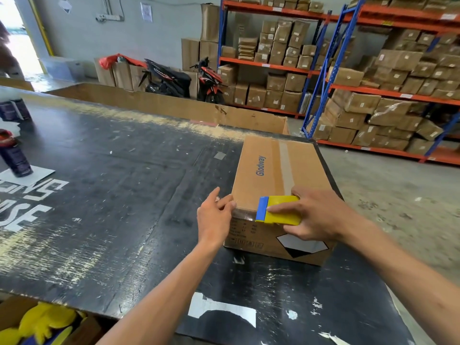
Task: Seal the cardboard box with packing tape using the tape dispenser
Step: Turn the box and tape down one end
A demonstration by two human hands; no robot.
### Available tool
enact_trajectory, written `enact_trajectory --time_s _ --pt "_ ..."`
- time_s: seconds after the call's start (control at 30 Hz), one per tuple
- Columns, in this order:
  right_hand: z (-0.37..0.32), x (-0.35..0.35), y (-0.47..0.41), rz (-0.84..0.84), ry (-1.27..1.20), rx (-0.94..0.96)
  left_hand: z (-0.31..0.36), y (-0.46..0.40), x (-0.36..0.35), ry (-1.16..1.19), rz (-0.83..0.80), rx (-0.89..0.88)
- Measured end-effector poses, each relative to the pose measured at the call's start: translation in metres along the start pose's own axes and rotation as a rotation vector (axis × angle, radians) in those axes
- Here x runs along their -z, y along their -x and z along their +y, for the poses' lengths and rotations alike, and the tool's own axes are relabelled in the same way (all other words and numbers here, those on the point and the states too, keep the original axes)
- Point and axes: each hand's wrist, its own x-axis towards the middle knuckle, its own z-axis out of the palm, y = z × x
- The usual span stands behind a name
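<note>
A closed brown cardboard box (263, 175) with blue lettering lies on the black table, a strip of clear tape running along its top seam. My right hand (316, 215) grips a yellow and blue tape dispenser (278, 210) pressed against the box's near top edge. Clear tape stretches left from the dispenser along that edge to the near left corner. My left hand (216, 215) rests there with its fingers spread, the fingertips touching the corner.
The black scuffed table (112, 190) stretches left, with dark spray cans (15, 155) at its far left. A long open carton (174, 105) borders the far side. Shelves of boxes (373, 83) and two motorbikes (184, 80) stand behind. A yellow item (44, 322) lies bottom left.
</note>
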Motion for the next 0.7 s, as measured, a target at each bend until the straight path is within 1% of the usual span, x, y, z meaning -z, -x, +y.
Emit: enact_trajectory --time_s 0.07,0.1,0.13,0.17,0.23,0.33,0.4,0.43,0.5,0.57,0.63,0.7 --pt "-0.002 0.003 -0.001 -0.028 0.004 -0.008 0.000 -0.008 0.008 0.005 0.013 0.001" --pt "-0.002 0.004 -0.001 -0.035 0.004 -0.010 -0.002 -0.012 0.013 -0.022 0.004 -0.024" --pt "-0.002 0.004 -0.001 -0.038 0.002 -0.009 -0.004 -0.017 0.017 -0.076 -0.026 -0.090" --pt "-0.002 0.004 -0.001 -0.041 0.000 -0.006 -0.007 -0.021 0.020 -0.152 -0.058 -0.205" --pt "-0.002 0.005 -0.001 -0.050 -0.003 -0.004 -0.011 -0.026 0.023 -0.329 -0.099 -0.506" --pt "-0.002 0.006 -0.003 -0.071 -0.008 -0.013 -0.006 -0.031 0.018 -0.478 -0.155 -0.934" --pt "-0.002 0.007 -0.003 -0.079 -0.010 -0.016 0.000 -0.037 0.008 -0.590 -0.252 -1.140" --pt "-0.002 0.007 -0.003 -0.077 -0.009 -0.014 0.002 -0.041 0.003 -0.685 -0.328 -1.195" --pt "-0.002 0.007 -0.002 -0.073 -0.009 -0.016 -0.001 -0.052 -0.002 -0.884 -0.482 -1.220" --pt "-0.002 0.006 -0.002 -0.069 -0.008 -0.017 -0.011 -0.064 -0.002 -1.004 -0.603 -1.142" --pt "-0.004 0.005 -0.003 -0.060 0.009 -0.024 -0.017 -0.070 -0.002 -1.032 -0.681 -1.058" --pt "-0.005 0.004 -0.004 -0.054 0.027 -0.032 -0.017 -0.070 -0.003 -1.050 -0.696 -1.049"
